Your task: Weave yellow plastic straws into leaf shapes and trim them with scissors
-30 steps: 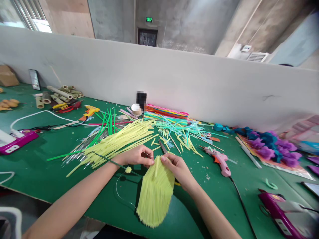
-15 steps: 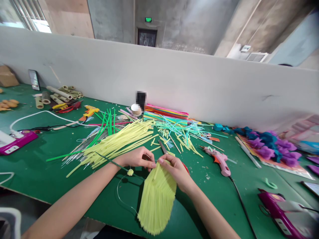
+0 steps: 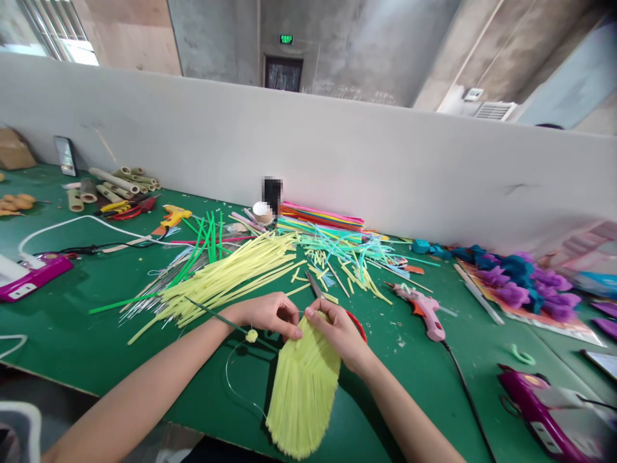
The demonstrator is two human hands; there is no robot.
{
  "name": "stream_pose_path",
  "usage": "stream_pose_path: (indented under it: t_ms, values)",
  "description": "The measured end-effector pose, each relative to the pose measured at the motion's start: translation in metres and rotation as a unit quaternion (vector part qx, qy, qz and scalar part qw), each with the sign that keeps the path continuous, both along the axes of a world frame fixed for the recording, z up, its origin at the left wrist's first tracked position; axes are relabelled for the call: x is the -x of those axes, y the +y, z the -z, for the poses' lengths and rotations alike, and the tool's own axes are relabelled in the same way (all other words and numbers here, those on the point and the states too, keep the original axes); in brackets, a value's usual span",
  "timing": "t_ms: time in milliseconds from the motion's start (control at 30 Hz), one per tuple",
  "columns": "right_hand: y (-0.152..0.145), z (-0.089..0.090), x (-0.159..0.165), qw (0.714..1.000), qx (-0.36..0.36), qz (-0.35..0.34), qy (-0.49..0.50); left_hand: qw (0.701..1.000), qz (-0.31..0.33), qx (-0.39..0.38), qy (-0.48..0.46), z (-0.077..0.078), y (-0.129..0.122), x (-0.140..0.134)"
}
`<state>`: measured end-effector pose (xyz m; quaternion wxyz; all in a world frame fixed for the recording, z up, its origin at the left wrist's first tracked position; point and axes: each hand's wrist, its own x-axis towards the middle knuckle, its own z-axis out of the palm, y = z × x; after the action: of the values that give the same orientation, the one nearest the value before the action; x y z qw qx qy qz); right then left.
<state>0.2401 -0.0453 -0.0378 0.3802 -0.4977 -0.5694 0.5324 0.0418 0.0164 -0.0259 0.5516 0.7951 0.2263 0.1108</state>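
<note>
A flat pale-yellow piece made of pipe cleaners [image 3: 304,399] laid side by side hangs over the near table, its fringed end toward me. My right hand [image 3: 340,331] grips its upper right edge, thumb on top. My left hand [image 3: 277,316] is closed, thumb and finger pinched at the upper left edge; a thin thread there is hardly visible. Beside the piece, a clear line [image 3: 227,373] loops near a small yellow pom-like bit [image 3: 251,335] and a dark green stem [image 3: 212,311]. Scissors [image 3: 315,285] with red handles lie partly hidden behind my right hand.
Loose yellow pipe cleaners [image 3: 236,270] are heaped ahead, with coloured bundles [image 3: 322,215] behind. A pink glue gun [image 3: 424,310] lies right, a yellow one [image 3: 174,216] left. Power strips [image 3: 535,411] sit at both sides; bamboo pieces [image 3: 116,186] are far left. A white partition [image 3: 308,141] borders the table.
My left hand has lowered slightly, its fingertips now against the piece's upper left edge. The thread seen between the hands before hardly shows. My right hand has barely shifted.
</note>
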Motion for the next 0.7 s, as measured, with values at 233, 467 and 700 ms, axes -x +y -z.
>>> stream_pose_path:
  t_ms: [233, 467, 700]
  values:
    - [0.0004, -0.0021, -0.0002, 1.000, 0.004, -0.005, 0.002, 1.000, 0.025, 0.008, -0.001, -0.0019, 0.0000, 0.0003]
    - [-0.0005, -0.0043, 0.0003, 0.997, 0.060, -0.003, 0.047, 1.000, 0.008, 0.019, -0.009, -0.0040, 0.0003, 0.0017]
    - [-0.0009, -0.0052, 0.0005, 0.995, 0.067, 0.004, 0.071, 1.000, 0.010, 0.017, -0.002, -0.0052, 0.0002, 0.0026]
